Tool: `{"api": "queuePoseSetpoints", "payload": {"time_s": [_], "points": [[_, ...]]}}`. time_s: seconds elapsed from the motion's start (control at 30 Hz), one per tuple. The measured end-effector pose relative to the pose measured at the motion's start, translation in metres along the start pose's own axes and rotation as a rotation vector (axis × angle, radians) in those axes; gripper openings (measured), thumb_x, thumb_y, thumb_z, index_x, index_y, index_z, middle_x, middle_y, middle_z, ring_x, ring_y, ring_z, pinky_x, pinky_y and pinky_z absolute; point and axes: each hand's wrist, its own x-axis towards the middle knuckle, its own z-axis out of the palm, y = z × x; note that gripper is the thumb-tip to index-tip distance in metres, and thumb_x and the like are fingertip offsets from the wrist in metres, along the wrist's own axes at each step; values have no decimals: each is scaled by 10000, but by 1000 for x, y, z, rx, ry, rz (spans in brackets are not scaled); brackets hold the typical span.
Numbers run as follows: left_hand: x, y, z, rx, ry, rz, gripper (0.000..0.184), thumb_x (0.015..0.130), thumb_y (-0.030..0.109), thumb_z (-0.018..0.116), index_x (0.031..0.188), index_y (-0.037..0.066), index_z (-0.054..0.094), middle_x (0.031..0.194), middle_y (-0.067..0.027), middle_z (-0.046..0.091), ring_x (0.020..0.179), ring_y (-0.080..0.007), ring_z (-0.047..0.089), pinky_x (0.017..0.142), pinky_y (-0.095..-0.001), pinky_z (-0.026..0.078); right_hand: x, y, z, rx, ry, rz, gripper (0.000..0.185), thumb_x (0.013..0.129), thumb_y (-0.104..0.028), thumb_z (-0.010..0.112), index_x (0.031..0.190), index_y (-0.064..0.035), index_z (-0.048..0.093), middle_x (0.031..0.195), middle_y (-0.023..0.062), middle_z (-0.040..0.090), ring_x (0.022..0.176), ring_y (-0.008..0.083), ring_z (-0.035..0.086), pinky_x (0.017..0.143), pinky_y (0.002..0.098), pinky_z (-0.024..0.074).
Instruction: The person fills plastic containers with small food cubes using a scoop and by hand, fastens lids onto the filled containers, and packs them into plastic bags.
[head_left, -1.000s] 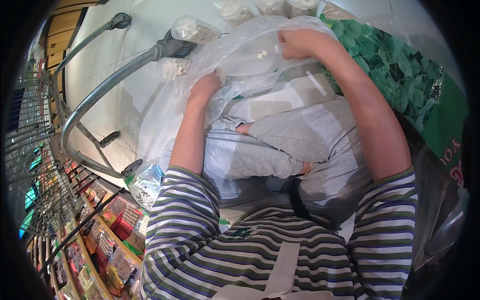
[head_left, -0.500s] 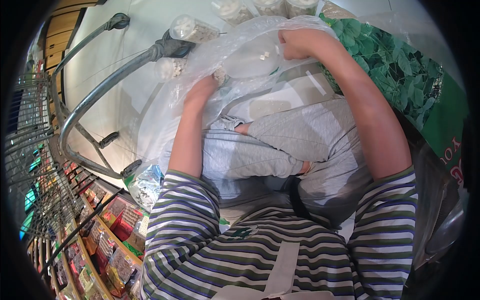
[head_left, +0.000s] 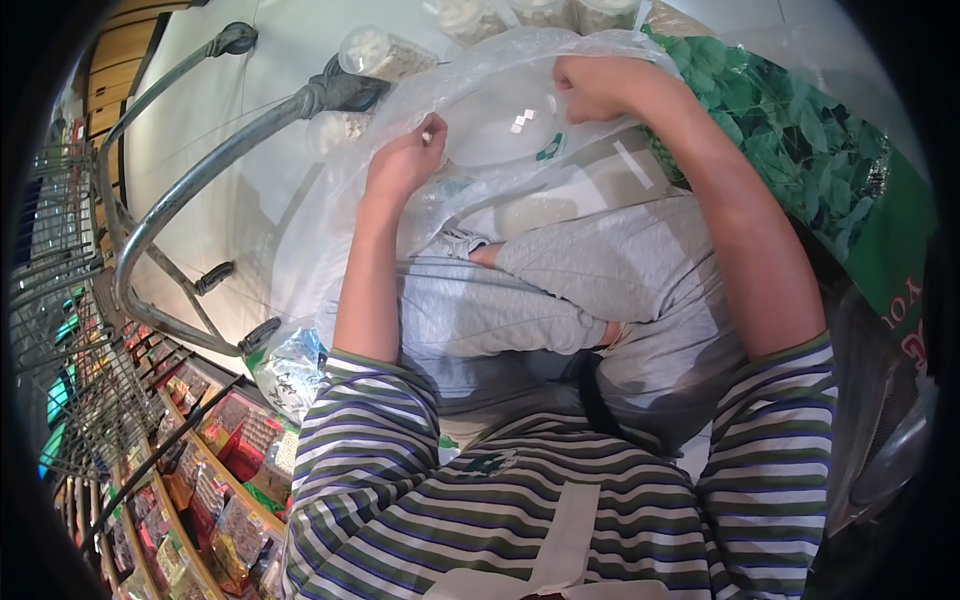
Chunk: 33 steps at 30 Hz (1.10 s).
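A large clear plastic bag (head_left: pixel 330 225) spreads over the floor before my crossed legs. My right hand (head_left: pixel 590 90) is closed on the bag's far right edge. Over the bag's left part is my left hand (head_left: pixel 405 155), its fingers pinched together; a small pale piece seems to show at the fingertips, too small to name. Between the hands lies a round translucent container (head_left: pixel 495 125), with a few small white cubes (head_left: pixel 523 121) on or in it. A green and white label (head_left: pixel 549 148) shows near its lower right side.
Clear jars of pale pieces (head_left: pixel 385 55) stand along the far side. A metal cart frame (head_left: pixel 190 180) curves at the left, above shelves of packaged goods (head_left: pixel 235 440). Green leafy printed material (head_left: pixel 790 130) lies at the right, and a foil-like packet (head_left: pixel 290 372) near my left sleeve.
My left hand has risen from within the bag's folds and now shows its pinched fingers. Another white cube shows in the middle of the bag. My right hand stays in place.
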Motion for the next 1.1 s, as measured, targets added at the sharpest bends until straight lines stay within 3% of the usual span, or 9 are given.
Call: {"api": "queuePoseSetpoints", "payload": {"time_s": [0.2, 0.23, 0.3, 0.37, 0.47, 0.77, 0.87, 0.97, 1.1], "points": [[12, -21, 10, 360, -180, -192, 328, 862, 312, 611, 1140, 139, 611, 1021, -121, 701, 943, -301, 671, 793, -385, 511, -1, -1, 2, -19, 19, 2, 418, 722, -189, 648, 1116, -62, 592, 1037, 181, 665, 952, 345, 638, 819, 432, 488], [13, -21, 12, 413, -197, -227, 369, 862, 332, 598, 1181, 148, 592, 1044, -139, 696, 971, -322, 664, 813, -397, 504, -2, 1, 6, 13, 106, -41, 355, 701, -139, 657, 1032, -10, 637, 966, 197, 677, 888, 348, 657, 754, 435, 510], [15, -27, 17, 345, -227, -278, 407, 867, 362, 574, 1217, 155, 559, 1072, -152, 686, 1000, -337, 653, 839, -415, 491, -2, 2, 4, 40, 194, -87, 298, 681, -88, 666, 948, 42, 682, 895, 213, 689, 825, 351, 676, 689, 438, 531], [14, -43, 24, 286, -255, -330, 445, 873, 392, 551, 1253, 162, 526, 1099, -166, 676, 1030, -352, 642, 865, -432, 479, -1, -2, -2, -66, 56, -31, 381, 707, -170, 641, 1068, -51, 608, 1041, 187, 662, 984, 355, 622, 831, 441, 482], [12, -61, 33, 218, -174, -174, 484, 881, 434, 507, 1286, 171, 479, 1157, -170, 656, 1072, -353, 625, 902, -461, 455, 1, -1, 1, -64, 65, -37, 374, 701, -163, 641, 1056, -47, 610, 1038, 184, 662, 991, 352, 618, 831, 439, 480], [20, -65, 49, 183, -165, -356, 471, 898, 435, 442, 1272, 154, 492, 1225, -172, 625, 1147, -365, 587, 969, -449, 426, -1, -5, 0, -49, 24, -38, 383, 699, -154, 638, 1068, -57, 609, 1056, 172, 663, 1001, 342, 619, 839, 427, 480], [20, -75, 55, 156, 39, -230, 417, 880, 380, 483, 1207, 127, 535, 1143, -143, 661, 1062, -342, 623, 921, -437, 450, -3, -7, -2, -56, 16, -14, 389, 699, -154, 637, 1077, -67, 608, 1057, 166, 665, 1005, 342, 619, 837, 424, 480], [24, -78, 45, 129, -7, -260, 343, 854, 338, 541, 1082, 87, 592, 980, -94, 683, 893, -290, 643, 835, -411, 477, -4, -4, 3, 3, 148, -97, 326, 663, -68, 668, 969, 41, 697, 941, 220, 695, 847, 344, 683, 697, 440, 532], [22, -78, 30, -58, -21, -301, 291, 879, 341, 604, 962, 64, 628, 783, -44, 647, 717, -183, 612, 689, -339, 486, 2, 1, 7, 29, 156, -95, 302, 663, -63, 664, 946, 37, 695, 930, 220, 692, 833, 348, 680, 687, 439, 527]]}}
